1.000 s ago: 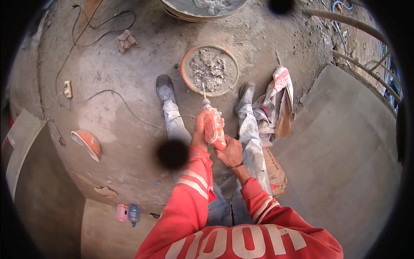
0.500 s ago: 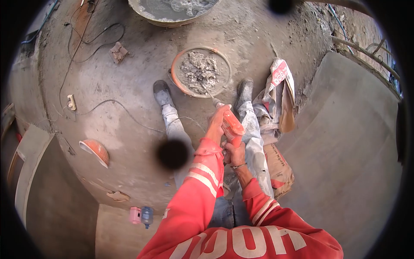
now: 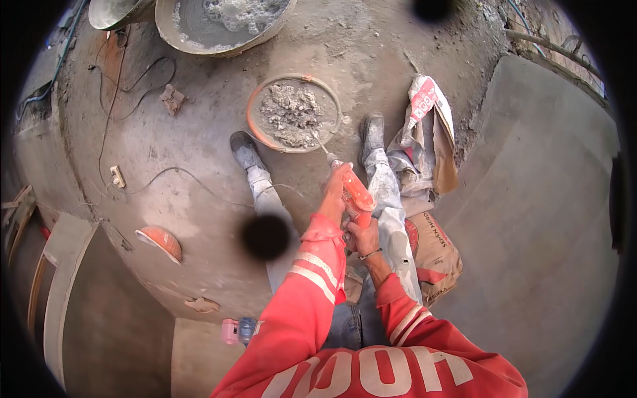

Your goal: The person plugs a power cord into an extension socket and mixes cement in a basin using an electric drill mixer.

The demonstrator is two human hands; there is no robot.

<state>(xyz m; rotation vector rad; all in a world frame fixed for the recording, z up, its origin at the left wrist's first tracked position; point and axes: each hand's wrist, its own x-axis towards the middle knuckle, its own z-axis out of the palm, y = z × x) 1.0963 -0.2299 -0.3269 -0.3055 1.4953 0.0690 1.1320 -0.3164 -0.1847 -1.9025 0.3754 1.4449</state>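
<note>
Our left grip (image 3: pixel 336 186) is wrapped round the front of the red drill (image 3: pixel 358 196), and our right grip (image 3: pixel 364 237) clasps it farther back, so both are closed on the tool. The drill is held low before us, its thin shaft (image 3: pixel 322 144) slanting over the near side of the round basin (image 3: pixel 252 118); the tip seems to sit in the lumpy grey mix (image 3: pixel 290 109), though we cannot make it out clearly. We judge the step in hand to be stirring; the next move seems to call for steady two-handed control, with the shaft inside the basin and worked through the heap. Our left boot (image 3: pixel 246 150) and right boot (image 3: pixel 373 132) flank the basin; beyond lies a wide tub (image 3: pixel 255 46) of foamy liquid
</note>
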